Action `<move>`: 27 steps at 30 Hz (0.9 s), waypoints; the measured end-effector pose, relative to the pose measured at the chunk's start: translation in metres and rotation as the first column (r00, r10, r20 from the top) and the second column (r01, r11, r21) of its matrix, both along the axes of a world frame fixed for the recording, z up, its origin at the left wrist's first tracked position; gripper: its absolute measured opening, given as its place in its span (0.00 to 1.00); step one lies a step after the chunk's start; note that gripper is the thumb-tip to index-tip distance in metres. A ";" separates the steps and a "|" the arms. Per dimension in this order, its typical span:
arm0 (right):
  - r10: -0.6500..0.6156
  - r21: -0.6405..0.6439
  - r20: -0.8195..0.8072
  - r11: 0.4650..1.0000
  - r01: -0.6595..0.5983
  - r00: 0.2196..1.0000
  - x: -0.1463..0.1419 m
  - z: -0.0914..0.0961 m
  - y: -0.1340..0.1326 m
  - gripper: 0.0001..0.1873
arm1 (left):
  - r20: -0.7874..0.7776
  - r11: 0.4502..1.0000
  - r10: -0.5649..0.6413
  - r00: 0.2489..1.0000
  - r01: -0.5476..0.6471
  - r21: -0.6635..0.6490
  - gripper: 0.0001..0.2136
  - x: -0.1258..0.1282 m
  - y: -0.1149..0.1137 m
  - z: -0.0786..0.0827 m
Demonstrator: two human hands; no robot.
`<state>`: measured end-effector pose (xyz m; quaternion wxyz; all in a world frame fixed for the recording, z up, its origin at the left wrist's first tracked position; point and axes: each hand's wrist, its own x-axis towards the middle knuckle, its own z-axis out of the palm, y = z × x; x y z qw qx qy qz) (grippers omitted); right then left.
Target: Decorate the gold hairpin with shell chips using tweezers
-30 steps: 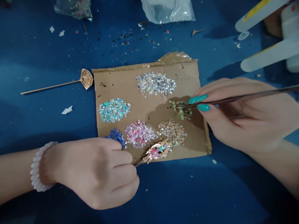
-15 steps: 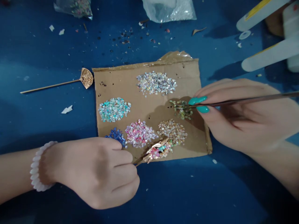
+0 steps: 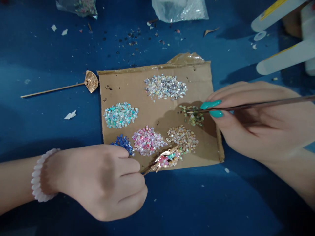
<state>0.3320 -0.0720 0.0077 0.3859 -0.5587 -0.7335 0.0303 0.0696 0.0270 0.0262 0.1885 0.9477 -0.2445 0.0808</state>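
Note:
My left hand [image 3: 105, 182] is closed in a fist on the stem of a gold fan-shaped hairpin [image 3: 166, 159], whose head carries pink and turquoise chips and rests on the front edge of a cardboard sheet [image 3: 137, 88]. My right hand [image 3: 256, 123] pinches long metal tweezers [image 3: 246, 106]; their tips sit in a small pile of greenish chips [image 3: 193, 115]. On the cardboard also lie piles of turquoise [image 3: 120, 114], silvery [image 3: 165, 87], pink [image 3: 147, 140], beige [image 3: 183, 137] and dark blue chips [image 3: 121, 141].
A second gold fan hairpin [image 3: 90, 82] lies left of the cardboard on the blue cloth [image 3: 49, 59]. Two clear plastic bags [image 3: 179, 9] sit at the far edge, with scattered crumbs near them. White tubes [image 3: 285, 59] lie at the upper right.
Almost nothing has changed; both hands hold their places, and the view has shifted very slightly.

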 end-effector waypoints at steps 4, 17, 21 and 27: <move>-0.020 -0.014 0.012 1.000 0.020 1.000 0.001 0.002 0.000 0.13 | 0.001 1.000 -0.002 1.000 0.002 0.001 0.08 0.001 0.000 0.000; -0.023 -0.010 -0.003 1.000 0.023 1.000 -0.001 -0.001 0.001 0.13 | -0.007 1.000 0.001 1.000 -0.001 0.002 0.08 -0.002 0.000 0.001; -0.029 -0.012 -0.041 1.000 0.028 0.999 -0.001 -0.001 0.001 0.16 | -0.004 1.000 0.003 1.000 -0.003 0.007 0.07 -0.001 0.001 0.001; 0.001 0.026 -0.016 1.000 -0.001 1.000 0.000 -0.001 0.003 0.16 | -0.005 1.000 0.010 1.000 -0.010 -0.015 0.06 0.001 -0.001 0.001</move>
